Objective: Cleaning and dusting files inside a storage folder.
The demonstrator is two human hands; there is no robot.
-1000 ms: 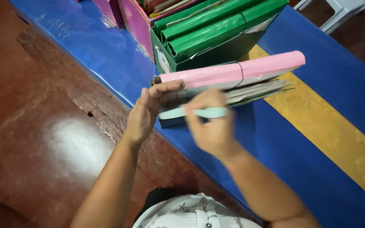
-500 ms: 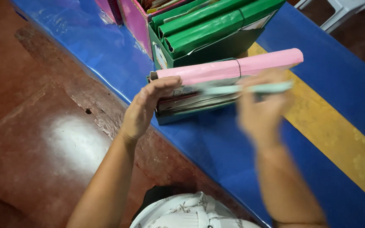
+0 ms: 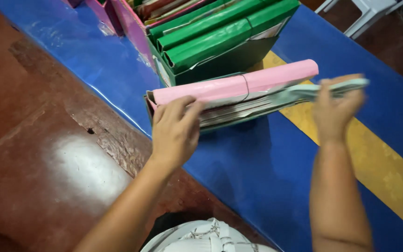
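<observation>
Pale green folder (image 3: 325, 88) drawn out of the file box (image 3: 220, 122).
Right hand (image 3: 334, 109), clamped on it, has swung outward; left hand (image 3: 176, 130) rests open-fingered on the box end.

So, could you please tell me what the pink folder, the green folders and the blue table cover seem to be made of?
Pink folder: probably matte card or paper, no glare, a thin band around it. Green folders: likely coated or plastic-covered board, with a slight sheen and crisp edges. Blue table cover: apparently glossy plastic sheeting, showing bright reflections and wrinkles.
</observation>
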